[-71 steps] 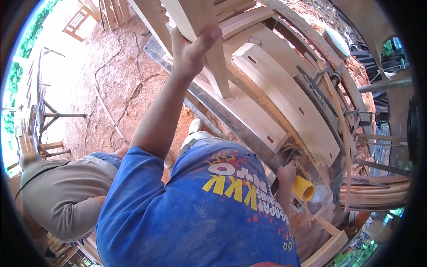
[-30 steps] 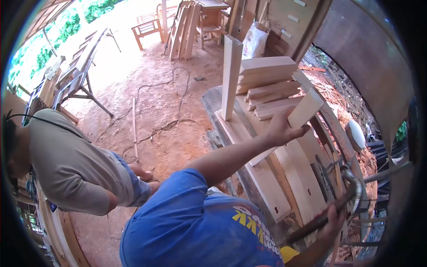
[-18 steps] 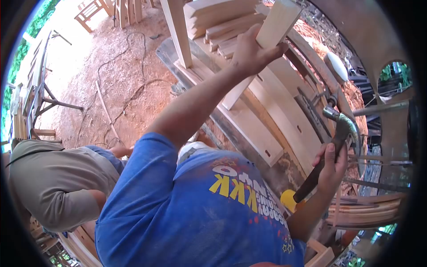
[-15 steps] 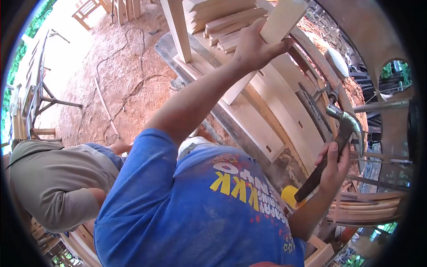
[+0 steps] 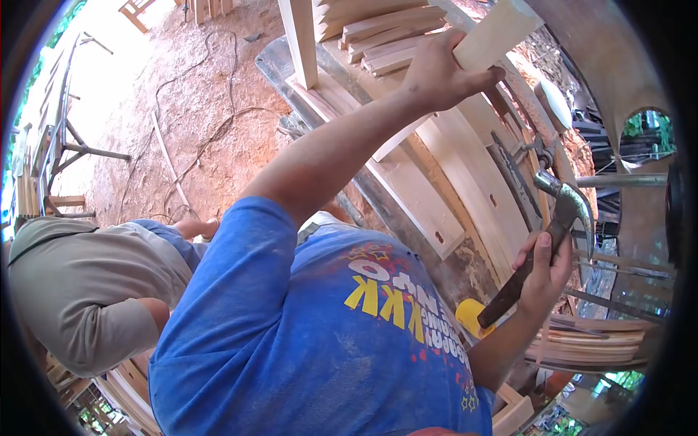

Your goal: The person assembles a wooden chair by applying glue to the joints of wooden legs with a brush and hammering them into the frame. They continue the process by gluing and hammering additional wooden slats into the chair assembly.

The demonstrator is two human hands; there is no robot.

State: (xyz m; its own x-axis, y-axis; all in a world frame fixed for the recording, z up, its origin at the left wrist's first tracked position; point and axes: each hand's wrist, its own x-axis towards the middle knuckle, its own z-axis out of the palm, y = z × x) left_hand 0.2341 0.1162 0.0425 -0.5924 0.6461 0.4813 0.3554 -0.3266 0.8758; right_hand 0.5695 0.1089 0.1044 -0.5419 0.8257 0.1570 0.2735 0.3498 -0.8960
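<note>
My left hand (image 5: 449, 76) is closed around a pale wooden slat (image 5: 498, 33), whose upper end sticks out past my fingers. Below the hand, the slat slants down to a pale board (image 5: 414, 200) with a slot near its end; my forearm partly hides where they meet. Another wooden piece (image 5: 299, 43) stands up from the far end of the workpiece. My right hand (image 5: 542, 269) grips a claw hammer (image 5: 518, 287) by its dark handle, the metal head uppermost and apart from the wood. A yellow round object (image 5: 471, 317) lies close to the handle's lower end.
Wood pieces (image 5: 392, 36) are stacked on the bench's far side. A handsaw (image 5: 515, 178) lies beside a wide slotted board (image 5: 472, 182). A co-worker in a grey-green shirt (image 5: 94, 291) is at the left. Cables (image 5: 200, 145) trail over the dirt floor.
My left hand and the slat have shifted a little to the right in view, the slat leaning more. The hammer stays nearly where it was. The view itself has moved slightly.
</note>
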